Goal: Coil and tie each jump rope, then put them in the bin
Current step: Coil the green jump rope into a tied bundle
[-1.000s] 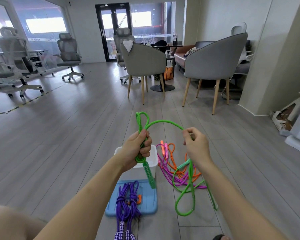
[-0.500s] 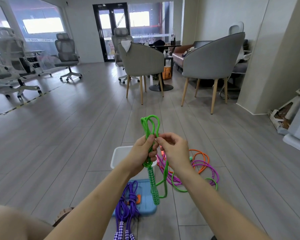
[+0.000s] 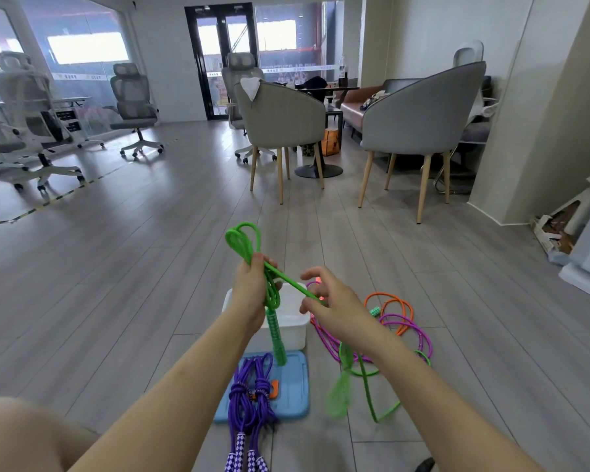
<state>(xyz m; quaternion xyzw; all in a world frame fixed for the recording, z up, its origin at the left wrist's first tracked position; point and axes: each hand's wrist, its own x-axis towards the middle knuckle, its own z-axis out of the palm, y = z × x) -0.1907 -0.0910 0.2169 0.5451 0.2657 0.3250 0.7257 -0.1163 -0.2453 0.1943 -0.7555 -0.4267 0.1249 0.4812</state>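
Head camera view looking down over two bare forearms toward a grey wood-plank floor (image 3: 123, 284) in a bright office. Further back, two grey upholstered chairs (image 3: 423, 114) on pale wooden legs stand at a dark table, three mesh office chairs sit to the left and centre, and black-framed glass doors (image 3: 223, 59) close the far wall.

A bright green jump rope (image 3: 242, 243) is held up in the middle of the view. Its cord is gathered into several loops that stick up above the left hand (image 3: 252, 291), whose fingers are curled tightly around the bundle. One green-and-white patterned handle hangs straight down below this fist. A single strand runs tight from the bundle across to the right hand (image 3: 334, 311), which pinches it between thumb and fingers, the other fingers loosely spread. The rest of the green cord trails down past the right wrist to the floor, partly blurred.

Directly beneath the hands sits one white bin (image 3: 286, 332), with one blue lid (image 3: 293, 386) lying flat on the floor just in front of it. One purple jump rope (image 3: 249, 396), already coiled and tied, lies across the lid's left edge, its two checkered handles pointing toward the camera. To the right of the bin, one orange rope (image 3: 389, 298) and one magenta rope (image 3: 423, 335) lie loose and tangled together on the floor.
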